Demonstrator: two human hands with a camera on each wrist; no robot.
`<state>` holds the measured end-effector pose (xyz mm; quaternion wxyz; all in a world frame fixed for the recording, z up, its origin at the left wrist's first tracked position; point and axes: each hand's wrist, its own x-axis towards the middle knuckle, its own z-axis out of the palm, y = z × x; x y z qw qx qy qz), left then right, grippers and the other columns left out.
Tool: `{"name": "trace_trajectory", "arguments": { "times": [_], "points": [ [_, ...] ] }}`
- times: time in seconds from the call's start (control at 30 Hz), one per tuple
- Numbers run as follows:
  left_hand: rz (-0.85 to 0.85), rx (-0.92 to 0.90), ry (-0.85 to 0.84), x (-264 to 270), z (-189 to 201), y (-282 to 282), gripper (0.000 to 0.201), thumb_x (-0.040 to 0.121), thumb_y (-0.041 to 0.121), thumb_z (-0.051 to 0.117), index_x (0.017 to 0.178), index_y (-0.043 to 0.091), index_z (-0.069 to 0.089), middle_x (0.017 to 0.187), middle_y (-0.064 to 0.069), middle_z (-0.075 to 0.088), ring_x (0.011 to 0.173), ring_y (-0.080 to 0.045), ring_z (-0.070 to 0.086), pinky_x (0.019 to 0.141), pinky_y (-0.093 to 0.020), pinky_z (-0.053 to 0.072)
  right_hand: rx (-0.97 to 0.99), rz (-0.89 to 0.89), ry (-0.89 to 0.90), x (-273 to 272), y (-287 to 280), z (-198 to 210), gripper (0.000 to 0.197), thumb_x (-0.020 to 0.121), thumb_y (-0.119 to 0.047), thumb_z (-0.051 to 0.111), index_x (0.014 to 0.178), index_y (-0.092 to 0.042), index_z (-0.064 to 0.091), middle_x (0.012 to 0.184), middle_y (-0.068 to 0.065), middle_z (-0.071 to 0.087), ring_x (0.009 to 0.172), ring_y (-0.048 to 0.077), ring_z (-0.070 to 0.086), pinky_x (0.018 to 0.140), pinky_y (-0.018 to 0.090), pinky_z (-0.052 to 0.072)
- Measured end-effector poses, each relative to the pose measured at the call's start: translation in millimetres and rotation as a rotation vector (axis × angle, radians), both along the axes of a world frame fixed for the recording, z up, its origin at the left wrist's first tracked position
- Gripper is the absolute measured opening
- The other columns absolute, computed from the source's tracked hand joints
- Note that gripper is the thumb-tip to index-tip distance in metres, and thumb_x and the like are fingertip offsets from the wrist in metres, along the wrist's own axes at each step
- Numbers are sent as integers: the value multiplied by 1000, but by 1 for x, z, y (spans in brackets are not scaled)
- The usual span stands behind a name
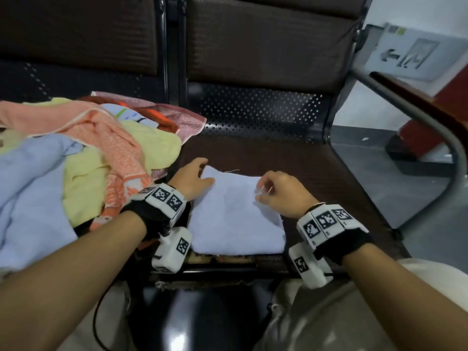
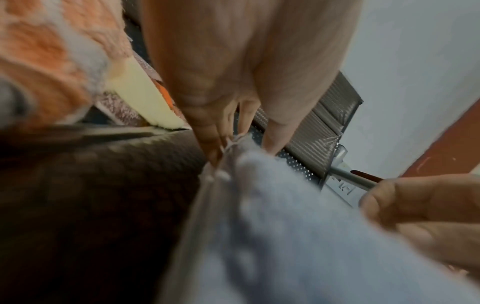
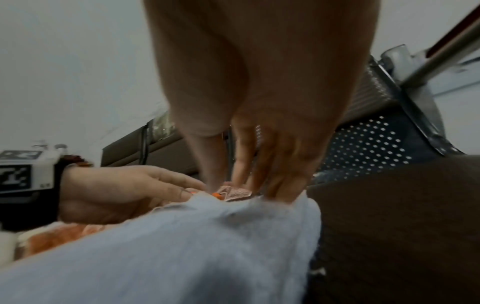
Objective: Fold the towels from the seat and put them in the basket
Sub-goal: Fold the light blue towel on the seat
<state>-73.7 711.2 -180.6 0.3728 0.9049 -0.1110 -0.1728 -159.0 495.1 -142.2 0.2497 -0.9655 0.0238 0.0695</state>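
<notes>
A folded light blue towel [image 1: 235,216] lies flat on the dark brown seat [image 1: 316,168] in front of me. My left hand [image 1: 200,176] is at its far left corner. In the left wrist view my fingers [image 2: 213,131] and thumb pinch that corner of the towel [image 2: 272,236]. My right hand [image 1: 273,191] sits at the far right corner with curled fingers. In the right wrist view its fingertips [image 3: 280,189] nip the raised edge of the towel [image 3: 194,246]. A loose pile of towels [image 1: 88,153], blue, yellow and orange-patterned, covers the seat to the left.
A pink patterned cloth with orange trim [image 1: 177,117] lies behind the pile. The padded backrest [image 1: 266,41] and a perforated metal panel [image 1: 253,110] rise behind the seat. A curved metal armrest [image 1: 430,122] bounds the right side, with grey floor beyond.
</notes>
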Motion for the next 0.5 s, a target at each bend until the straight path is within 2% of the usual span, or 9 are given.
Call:
{"name": "trace_trajectory", "arguments": {
  "times": [0.07, 0.13, 0.2, 0.23, 0.3, 0.4, 0.47, 0.5],
  "points": [
    [-12, -11, -71, -8, 3, 3, 62, 88, 20, 61, 143, 13, 34, 140, -14, 38, 124, -28, 47, 104, -33, 37, -29, 213, 170, -15, 5, 6, 38, 77, -39, 74, 106, -18, 62, 92, -7, 58, 86, 10, 56, 77, 23, 43],
    [-24, -18, -146, -22, 8, 5, 51, 87, 17, 62, 136, 12, 45, 137, -12, 34, 124, -27, 44, 107, -32, 33, -153, 367, 323, -28, 9, 7, 64, 71, -48, 77, 123, -21, 53, 112, -4, 51, 105, 13, 50, 93, 28, 43],
    [-102, 10, -243, -40, 14, 8, 36, 87, 17, 62, 122, 13, 57, 125, -9, 40, 120, -25, 42, 105, -30, 31, -254, 405, 352, -38, 13, 5, 82, 67, -44, 81, 134, -22, 40, 127, -1, 40, 119, 17, 39, 102, 35, 38],
    [-174, 17, -277, -50, 17, 9, 29, 86, 19, 63, 115, 13, 61, 117, -6, 45, 116, -23, 44, 101, -28, 32, -297, 412, 333, -43, 16, 4, 82, 69, -37, 81, 136, -21, 37, 130, 1, 38, 121, 19, 37, 103, 36, 38],
    [-327, -13, -252, -70, 21, 11, 26, 87, 25, 65, 110, 14, 65, 105, -1, 53, 107, -19, 53, 94, -24, 38, -361, 417, 235, -47, 22, 2, 64, 78, -21, 71, 134, -18, 41, 130, 5, 42, 123, 23, 40, 101, 33, 39],
    [-530, 90, -194, -90, 26, 18, 46, 81, 45, 67, 119, 20, 61, 115, 3, 58, 108, -11, 52, 96, -27, 39, -327, 346, 106, -51, 26, 9, 32, 86, -10, 52, 118, -14, 56, 119, 10, 58, 113, 30, 53, 91, 34, 44],
    [-596, 231, -246, -95, 26, 23, 52, 78, 48, 69, 123, 24, 58, 116, 5, 56, 108, -11, 47, 95, -31, 38, -249, 302, 84, -55, 22, 16, 30, 86, -7, 50, 113, -13, 60, 113, 10, 62, 107, 29, 56, 86, 33, 45],
    [-576, 283, -284, -97, 26, 26, 48, 79, 43, 69, 122, 25, 58, 115, 6, 55, 108, -12, 47, 95, -33, 39, -218, 297, 70, -58, 19, 19, 30, 86, -6, 49, 113, -13, 61, 111, 10, 63, 105, 27, 56, 85, 32, 45]
  ]
}}
